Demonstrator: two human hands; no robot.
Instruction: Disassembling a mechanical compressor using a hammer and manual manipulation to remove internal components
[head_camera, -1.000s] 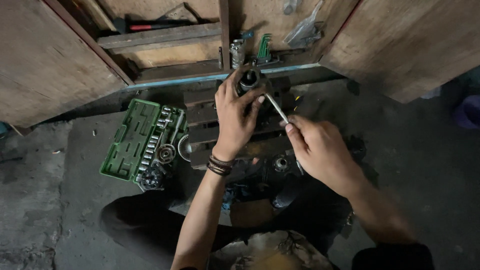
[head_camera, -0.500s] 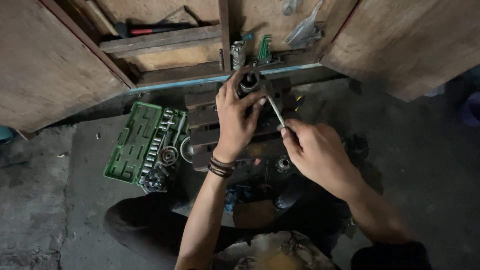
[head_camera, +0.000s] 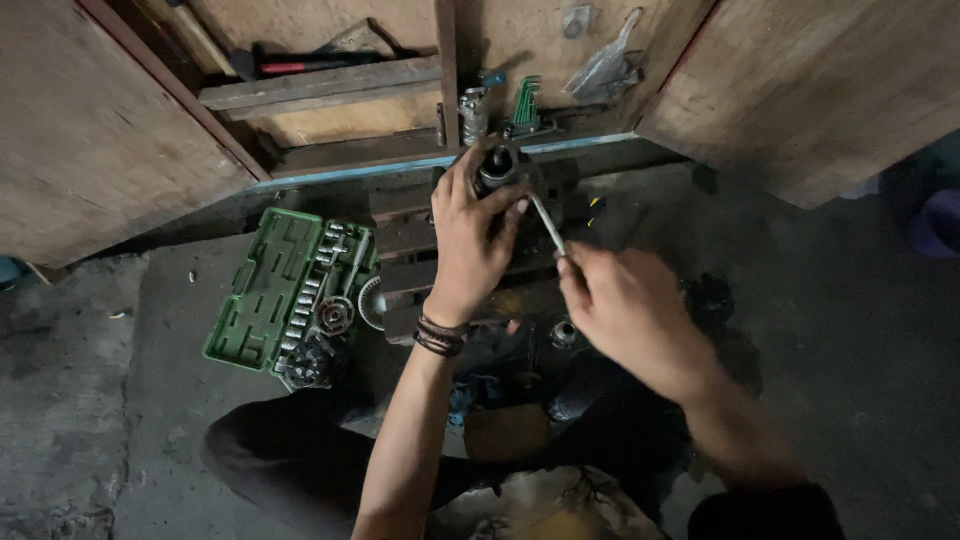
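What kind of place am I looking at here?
Probably a small repair workshop, worked on the floor. An open green socket set case lies on the concrete, hand tools sit in a wooden cabinet, and the left hand steadies a dark metal machine part.

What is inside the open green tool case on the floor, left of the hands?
The green tool case holds rows of metal sockets and a ratchet handle on its right side. Its left half shows only moulded green slots. A dark part at the lower corner covers what lies beneath.
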